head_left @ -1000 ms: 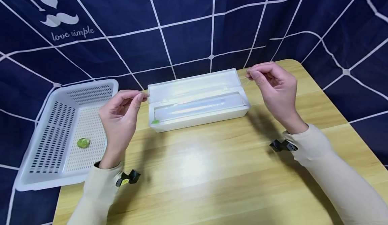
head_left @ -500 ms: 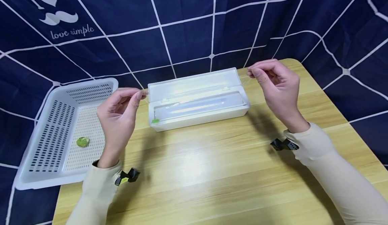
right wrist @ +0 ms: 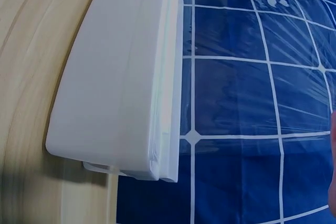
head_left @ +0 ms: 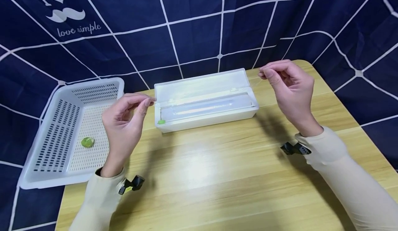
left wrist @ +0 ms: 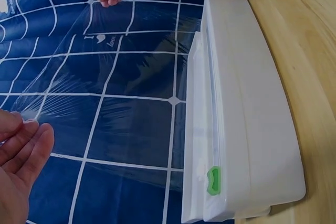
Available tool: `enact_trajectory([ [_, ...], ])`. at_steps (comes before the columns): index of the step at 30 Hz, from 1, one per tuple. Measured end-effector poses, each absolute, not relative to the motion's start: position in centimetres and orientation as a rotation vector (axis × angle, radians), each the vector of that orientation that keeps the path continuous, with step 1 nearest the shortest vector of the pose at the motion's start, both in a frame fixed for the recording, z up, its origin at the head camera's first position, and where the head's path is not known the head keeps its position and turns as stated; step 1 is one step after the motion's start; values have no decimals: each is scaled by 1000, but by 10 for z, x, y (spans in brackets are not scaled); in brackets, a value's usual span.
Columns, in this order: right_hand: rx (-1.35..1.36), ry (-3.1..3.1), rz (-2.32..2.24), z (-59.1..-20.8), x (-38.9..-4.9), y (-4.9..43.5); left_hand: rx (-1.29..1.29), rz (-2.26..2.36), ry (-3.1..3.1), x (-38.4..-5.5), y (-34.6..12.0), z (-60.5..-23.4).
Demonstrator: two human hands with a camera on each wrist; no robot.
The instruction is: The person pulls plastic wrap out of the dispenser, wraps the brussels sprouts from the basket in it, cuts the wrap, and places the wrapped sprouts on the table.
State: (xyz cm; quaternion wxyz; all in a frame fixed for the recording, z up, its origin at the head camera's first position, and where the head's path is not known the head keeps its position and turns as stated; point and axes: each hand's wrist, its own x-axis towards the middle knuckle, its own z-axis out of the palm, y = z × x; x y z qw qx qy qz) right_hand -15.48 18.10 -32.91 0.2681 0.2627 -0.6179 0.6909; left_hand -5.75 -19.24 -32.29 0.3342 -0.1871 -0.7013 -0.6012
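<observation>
A white cling film dispenser (head_left: 208, 120) stands on the table with its lid raised; the film roll (head_left: 205, 109) shows inside. At its front left corner is a green cutter slider (left wrist: 213, 180). Clear cling film (left wrist: 105, 108) stretches up from the box, creased near the hands. My left hand (head_left: 123, 122) pinches one corner between thumb and fingers, beside the box's left end. The opposite corner is pinched by my right hand (head_left: 293, 89), up and right of the box. In the right wrist view only a sliver of that hand shows at the edge.
A white perforated basket (head_left: 28, 182) stands at the left, partly behind my left forearm. One small green vegetable (head_left: 87, 142), like a Brussels sprout, lies in it. Behind the wooden table (head_left: 199, 189) hangs a dark blue cloth (head_left: 196, 40) with white lines.
My right hand has moved slightly to the right, away from the box. My left hand dipped and rose a little beside the box's left end. Both keep pinching the cling film.
</observation>
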Motion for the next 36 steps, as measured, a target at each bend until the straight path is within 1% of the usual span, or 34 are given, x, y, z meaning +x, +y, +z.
enact_trajectory([
  [18,715,-1662,1894,-326,-143,184,-587,-1459,-1888,-34,-192,-329],
  [26,739,-1672,1907,-322,-133,186,-726,-1450,-1883,-25,-194,-337],
  [36,746,-1692,1948,-323,-125,193,-886,-1302,-1978,-15,-189,-351],
])
